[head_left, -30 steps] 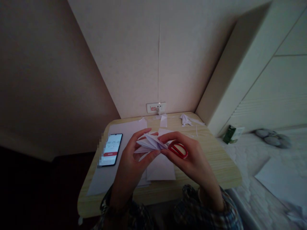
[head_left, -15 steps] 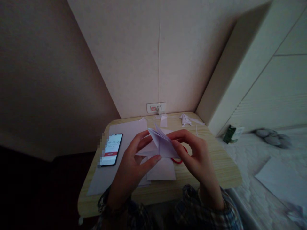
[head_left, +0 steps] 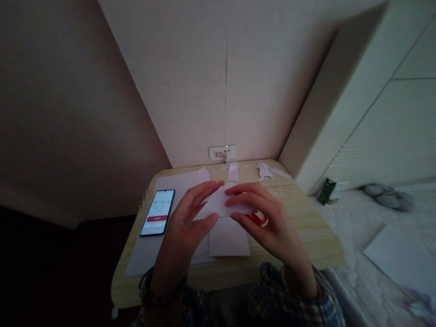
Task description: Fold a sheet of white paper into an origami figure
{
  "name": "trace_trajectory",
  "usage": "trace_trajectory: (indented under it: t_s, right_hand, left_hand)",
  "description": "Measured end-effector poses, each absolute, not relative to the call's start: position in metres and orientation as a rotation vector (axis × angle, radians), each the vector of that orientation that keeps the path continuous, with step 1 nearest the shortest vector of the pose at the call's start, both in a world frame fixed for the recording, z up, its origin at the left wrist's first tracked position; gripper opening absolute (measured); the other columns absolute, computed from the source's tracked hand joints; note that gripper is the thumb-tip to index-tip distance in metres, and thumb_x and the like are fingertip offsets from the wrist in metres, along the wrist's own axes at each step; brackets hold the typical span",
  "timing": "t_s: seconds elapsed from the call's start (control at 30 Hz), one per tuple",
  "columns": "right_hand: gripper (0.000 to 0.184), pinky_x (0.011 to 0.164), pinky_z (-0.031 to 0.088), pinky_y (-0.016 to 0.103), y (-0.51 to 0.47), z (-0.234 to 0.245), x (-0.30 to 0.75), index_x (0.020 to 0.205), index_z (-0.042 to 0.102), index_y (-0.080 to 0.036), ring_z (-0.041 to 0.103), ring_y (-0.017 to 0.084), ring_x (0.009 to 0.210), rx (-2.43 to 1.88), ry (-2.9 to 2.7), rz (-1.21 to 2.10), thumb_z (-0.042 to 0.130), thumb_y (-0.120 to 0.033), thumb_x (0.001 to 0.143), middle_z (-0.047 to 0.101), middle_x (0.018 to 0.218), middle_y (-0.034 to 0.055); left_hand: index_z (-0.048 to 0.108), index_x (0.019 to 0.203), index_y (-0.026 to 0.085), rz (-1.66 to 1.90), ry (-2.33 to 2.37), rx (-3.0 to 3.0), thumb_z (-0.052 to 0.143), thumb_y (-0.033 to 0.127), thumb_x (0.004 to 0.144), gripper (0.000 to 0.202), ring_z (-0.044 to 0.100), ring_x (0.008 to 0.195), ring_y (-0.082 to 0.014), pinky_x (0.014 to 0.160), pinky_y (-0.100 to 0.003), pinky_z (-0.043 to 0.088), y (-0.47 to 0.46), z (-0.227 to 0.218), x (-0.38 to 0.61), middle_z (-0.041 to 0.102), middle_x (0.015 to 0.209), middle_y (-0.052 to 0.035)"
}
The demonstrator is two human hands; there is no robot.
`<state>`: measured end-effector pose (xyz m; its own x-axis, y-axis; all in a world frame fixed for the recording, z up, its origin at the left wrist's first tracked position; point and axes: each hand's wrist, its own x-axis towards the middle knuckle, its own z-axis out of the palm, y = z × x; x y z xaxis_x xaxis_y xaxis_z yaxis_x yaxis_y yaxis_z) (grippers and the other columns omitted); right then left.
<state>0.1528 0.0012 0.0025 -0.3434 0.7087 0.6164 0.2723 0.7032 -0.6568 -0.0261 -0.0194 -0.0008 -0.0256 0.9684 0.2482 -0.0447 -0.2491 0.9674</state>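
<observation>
Squarely between the left hand (head_left: 189, 220) and right hand (head_left: 272, 225) sits the folded paper (head_left: 220, 205), both gripping its ends.

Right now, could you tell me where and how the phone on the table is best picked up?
Probably pinch the phone across its two long edges, coming from above and from the left: it lies flat, screen up, near the table's left edge, and the left hand, holding folded paper, crowds its right side.

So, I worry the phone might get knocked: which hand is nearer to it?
Left. The left hand is just to the right of the phone, not touching it, and grips the folded paper. The right hand is across the paper, farther off.
</observation>
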Motion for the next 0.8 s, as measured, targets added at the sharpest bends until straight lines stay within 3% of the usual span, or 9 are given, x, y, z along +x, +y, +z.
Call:
trace_trajectory:
  t_s: [0.17, 0.33, 0.53, 0.67, 0.8]
  right_hand:
    - [0.025, 0.091, 0.05, 0.031, 0.003, 0.001, 0.154, 0.113, 0.063, -0.022, 0.059, 0.019, 0.113, -0.777, -1.885, 0.582, 0.068, -0.021, 0.089, 0.065, 0.119, 0.0065]
    - [0.031, 0.085, 0.053, 0.032, 0.005, -0.001, 0.157, 0.118, 0.059, -0.023, 0.063, 0.02, 0.107, -0.882, -1.825, 0.713, 0.07, -0.027, 0.088, 0.068, 0.117, 0.0063]
    - [0.014, 0.075, 0.053, 0.029, 0.005, -0.001, 0.157, 0.103, 0.067, -0.023, 0.067, 0.016, 0.086, -0.929, -1.769, 0.753, 0.067, -0.024, 0.089, 0.074, 0.1, 0.0028]
    - [0.008, 0.072, 0.053, 0.029, 0.006, 0.001, 0.156, 0.096, 0.067, -0.022, 0.066, 0.016, 0.082, -0.941, -1.723, 0.805, 0.067, -0.024, 0.088, 0.073, 0.094, 0.0023]
    - [0.003, 0.075, 0.053, 0.031, 0.008, 0.0, 0.155, 0.089, 0.064, -0.022, 0.065, 0.018, 0.088, -0.92, -1.699, 0.798, 0.067, -0.023, 0.088, 0.07, 0.093, 0.0036]
  left_hand:
    - [0.067, 0.116, 0.029, 1.472, 1.001, 1.28, 0.069, 0.011, 0.081, 0.039, 0.059, 0.128, -0.0242, 0.099, -0.036, 0.052, -0.019, -0.001, -0.025, 0.069, 0.131, -0.0033]
    - [0.068, 0.115, 0.03, 1.5, 1.024, 1.275, 0.066, 0.007, 0.082, 0.04, 0.058, 0.127, -0.0212, 0.097, -0.03, 0.051, -0.016, -0.002, -0.025, 0.067, 0.133, -0.0009]
    - [0.072, 0.107, 0.028, 1.503, 1.075, 1.262, 0.068, 0.012, 0.084, 0.028, 0.068, 0.111, -0.0175, 0.092, -0.025, 0.053, -0.013, -0.008, -0.026, 0.074, 0.119, -0.0004]
    - [0.075, 0.099, 0.029, 1.583, 1.098, 1.299, 0.07, 0.013, 0.084, 0.022, 0.069, 0.105, -0.0137, 0.092, -0.021, 0.052, -0.011, -0.011, -0.026, 0.077, 0.107, 0.0031]
    - [0.075, 0.097, 0.026, 1.619, 1.118, 1.326, 0.07, 0.012, 0.083, 0.02, 0.07, 0.103, -0.0155, 0.094, -0.024, 0.053, -0.012, -0.01, -0.024, 0.077, 0.104, 0.0016]
